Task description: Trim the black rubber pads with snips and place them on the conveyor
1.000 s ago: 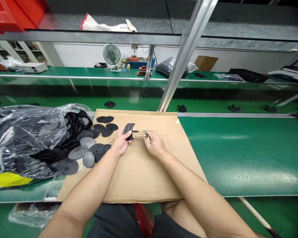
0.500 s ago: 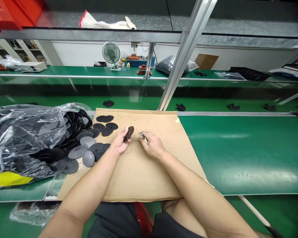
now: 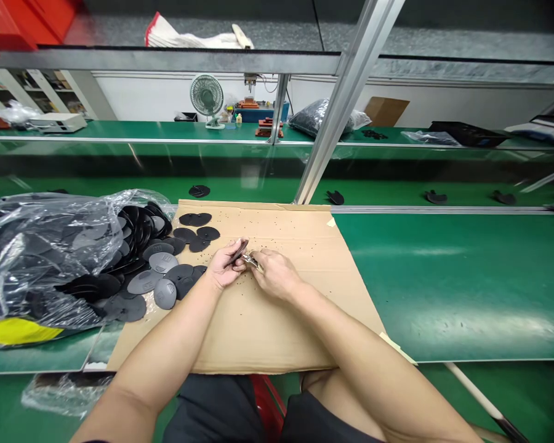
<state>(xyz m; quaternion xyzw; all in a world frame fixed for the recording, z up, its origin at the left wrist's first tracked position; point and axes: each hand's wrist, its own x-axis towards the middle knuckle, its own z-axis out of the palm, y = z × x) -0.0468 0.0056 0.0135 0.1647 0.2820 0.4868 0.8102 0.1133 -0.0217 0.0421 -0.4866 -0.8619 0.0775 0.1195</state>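
My left hand [image 3: 225, 266] is closed on a black plastic disc [image 3: 240, 250], which is tilted nearly edge-on. In my right hand [image 3: 277, 272] is a small pair of metal nippers [image 3: 251, 261]; their jaws point left and meet the lower edge of the disc. My right fingers hide most of the handles. Both hands are above a cardboard sheet [image 3: 277, 332] sprinkled with tiny black specks. Left of them lie loose black discs [image 3: 165, 294], several overlapping, beside a heap [image 3: 138, 234] spilling from a clear plastic bag [image 3: 32, 258].
Behind the cardboard runs a green belt [image 3: 268, 195] carrying a few black parts [image 3: 335, 197]. A slanted metal post [image 3: 337, 104] rises at the cardboard's far edge. Green tabletop [image 3: 443, 283] extends to the right. On the back shelf stands a fan [image 3: 207, 97].
My right hand has moved left, bringing the nippers from apart to against the disc. My left hand has turned the disc more edge-on.
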